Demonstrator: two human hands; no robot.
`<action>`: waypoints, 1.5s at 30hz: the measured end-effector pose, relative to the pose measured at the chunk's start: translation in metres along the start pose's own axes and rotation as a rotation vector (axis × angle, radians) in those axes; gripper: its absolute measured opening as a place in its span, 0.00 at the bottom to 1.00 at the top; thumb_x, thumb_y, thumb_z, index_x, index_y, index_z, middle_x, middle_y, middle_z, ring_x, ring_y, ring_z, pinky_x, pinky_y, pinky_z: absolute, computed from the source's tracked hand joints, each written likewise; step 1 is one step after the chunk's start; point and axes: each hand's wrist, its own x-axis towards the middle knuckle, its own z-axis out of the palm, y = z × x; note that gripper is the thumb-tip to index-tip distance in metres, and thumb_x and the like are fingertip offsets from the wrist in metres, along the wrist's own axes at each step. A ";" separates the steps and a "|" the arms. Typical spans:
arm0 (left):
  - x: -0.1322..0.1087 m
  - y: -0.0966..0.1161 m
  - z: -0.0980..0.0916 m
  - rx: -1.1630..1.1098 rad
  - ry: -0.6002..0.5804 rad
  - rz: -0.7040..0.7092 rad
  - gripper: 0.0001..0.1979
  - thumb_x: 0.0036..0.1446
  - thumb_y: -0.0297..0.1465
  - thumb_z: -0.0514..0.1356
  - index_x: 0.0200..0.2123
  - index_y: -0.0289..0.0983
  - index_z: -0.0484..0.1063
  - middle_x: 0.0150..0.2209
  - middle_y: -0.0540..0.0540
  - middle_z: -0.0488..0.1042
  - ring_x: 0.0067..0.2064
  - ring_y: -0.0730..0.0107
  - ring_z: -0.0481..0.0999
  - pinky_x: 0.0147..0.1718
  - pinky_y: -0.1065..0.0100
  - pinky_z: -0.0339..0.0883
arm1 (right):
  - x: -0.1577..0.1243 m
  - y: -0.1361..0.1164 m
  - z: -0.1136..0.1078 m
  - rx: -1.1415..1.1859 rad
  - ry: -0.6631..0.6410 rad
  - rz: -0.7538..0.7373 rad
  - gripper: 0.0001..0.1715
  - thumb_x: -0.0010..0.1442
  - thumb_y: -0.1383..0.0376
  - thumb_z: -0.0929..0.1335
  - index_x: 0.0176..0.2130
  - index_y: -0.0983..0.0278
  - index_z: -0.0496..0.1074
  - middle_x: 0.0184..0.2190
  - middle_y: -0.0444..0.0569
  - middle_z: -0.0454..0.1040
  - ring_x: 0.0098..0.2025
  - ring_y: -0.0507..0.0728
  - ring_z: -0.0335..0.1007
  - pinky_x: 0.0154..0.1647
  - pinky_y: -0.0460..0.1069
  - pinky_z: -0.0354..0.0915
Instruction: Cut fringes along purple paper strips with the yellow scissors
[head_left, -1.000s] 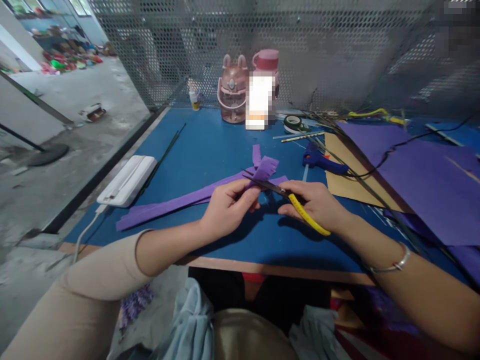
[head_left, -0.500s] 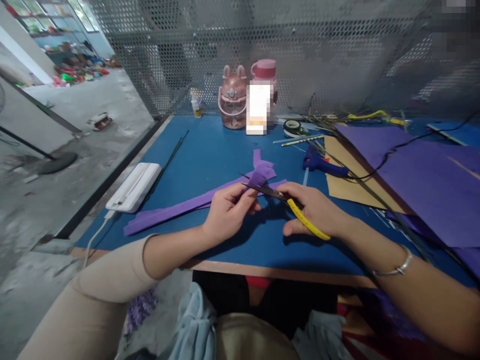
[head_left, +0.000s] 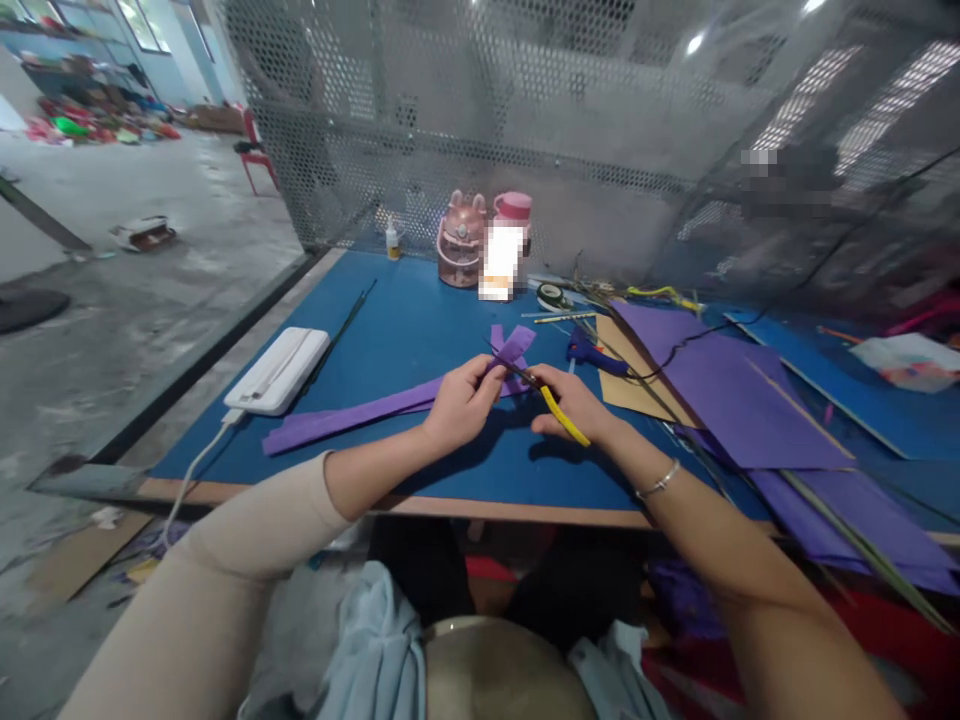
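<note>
My left hand (head_left: 466, 402) is closed, pinching a short purple paper strip (head_left: 517, 345) whose upper end sticks up past the fingers. In my right hand (head_left: 574, 402) is a pair of scissors (head_left: 562, 412) with yellow-wrapped handles; the dark blades lie across the strip, close to my left fingertips. Whether the blades are cutting into it I cannot tell. Long purple strips (head_left: 352, 417) lie on the blue tabletop (head_left: 405, 335), running out to the left from behind my left hand. Another purple piece stands out just behind the held strip.
A white power bank (head_left: 277, 370) with a cable lies at left. Behind are a small bottle (head_left: 393, 240), a pink bottle (head_left: 460, 245) and a lit phone (head_left: 502, 258). Rightward lie green tape (head_left: 551, 297), a blue glue gun (head_left: 596, 353) and purple sheets (head_left: 720, 400).
The view has shifted, bringing more of the table's right side into sight. Both hands keep their hold; the scissors remain across the purple strip.
</note>
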 end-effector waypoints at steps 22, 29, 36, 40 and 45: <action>-0.005 -0.002 -0.001 0.076 -0.089 -0.101 0.16 0.65 0.38 0.51 0.28 0.36 0.66 0.23 0.51 0.67 0.26 0.74 0.65 0.28 0.71 0.59 | 0.000 0.007 0.000 0.102 -0.057 -0.031 0.41 0.49 0.35 0.66 0.46 0.65 0.69 0.39 0.53 0.74 0.37 0.58 0.69 0.38 0.50 0.65; -0.008 0.001 -0.003 0.088 -0.097 -0.071 0.16 0.65 0.37 0.50 0.26 0.36 0.65 0.22 0.51 0.67 0.26 0.75 0.66 0.29 0.71 0.59 | 0.002 0.002 -0.002 0.202 -0.101 0.005 0.42 0.49 0.34 0.65 0.45 0.67 0.71 0.36 0.52 0.74 0.36 0.57 0.70 0.37 0.49 0.65; -0.007 0.004 -0.003 0.123 -0.108 -0.100 0.16 0.65 0.34 0.51 0.25 0.36 0.65 0.22 0.52 0.67 0.25 0.76 0.65 0.28 0.72 0.58 | -0.001 -0.002 -0.004 0.184 -0.077 0.064 0.35 0.53 0.39 0.67 0.42 0.66 0.74 0.34 0.51 0.76 0.32 0.55 0.69 0.34 0.47 0.64; -0.005 0.005 -0.003 0.117 -0.114 -0.131 0.16 0.64 0.34 0.51 0.24 0.36 0.65 0.21 0.52 0.67 0.24 0.76 0.65 0.27 0.72 0.58 | -0.005 -0.001 -0.004 0.132 -0.063 0.112 0.29 0.55 0.44 0.69 0.42 0.66 0.74 0.30 0.48 0.75 0.29 0.53 0.66 0.31 0.46 0.63; -0.006 0.002 -0.001 0.057 -0.123 -0.192 0.16 0.64 0.37 0.52 0.27 0.35 0.66 0.23 0.52 0.68 0.24 0.77 0.67 0.27 0.73 0.60 | -0.007 -0.002 -0.004 0.110 -0.062 0.133 0.23 0.57 0.48 0.69 0.40 0.65 0.74 0.30 0.48 0.75 0.28 0.53 0.67 0.30 0.46 0.63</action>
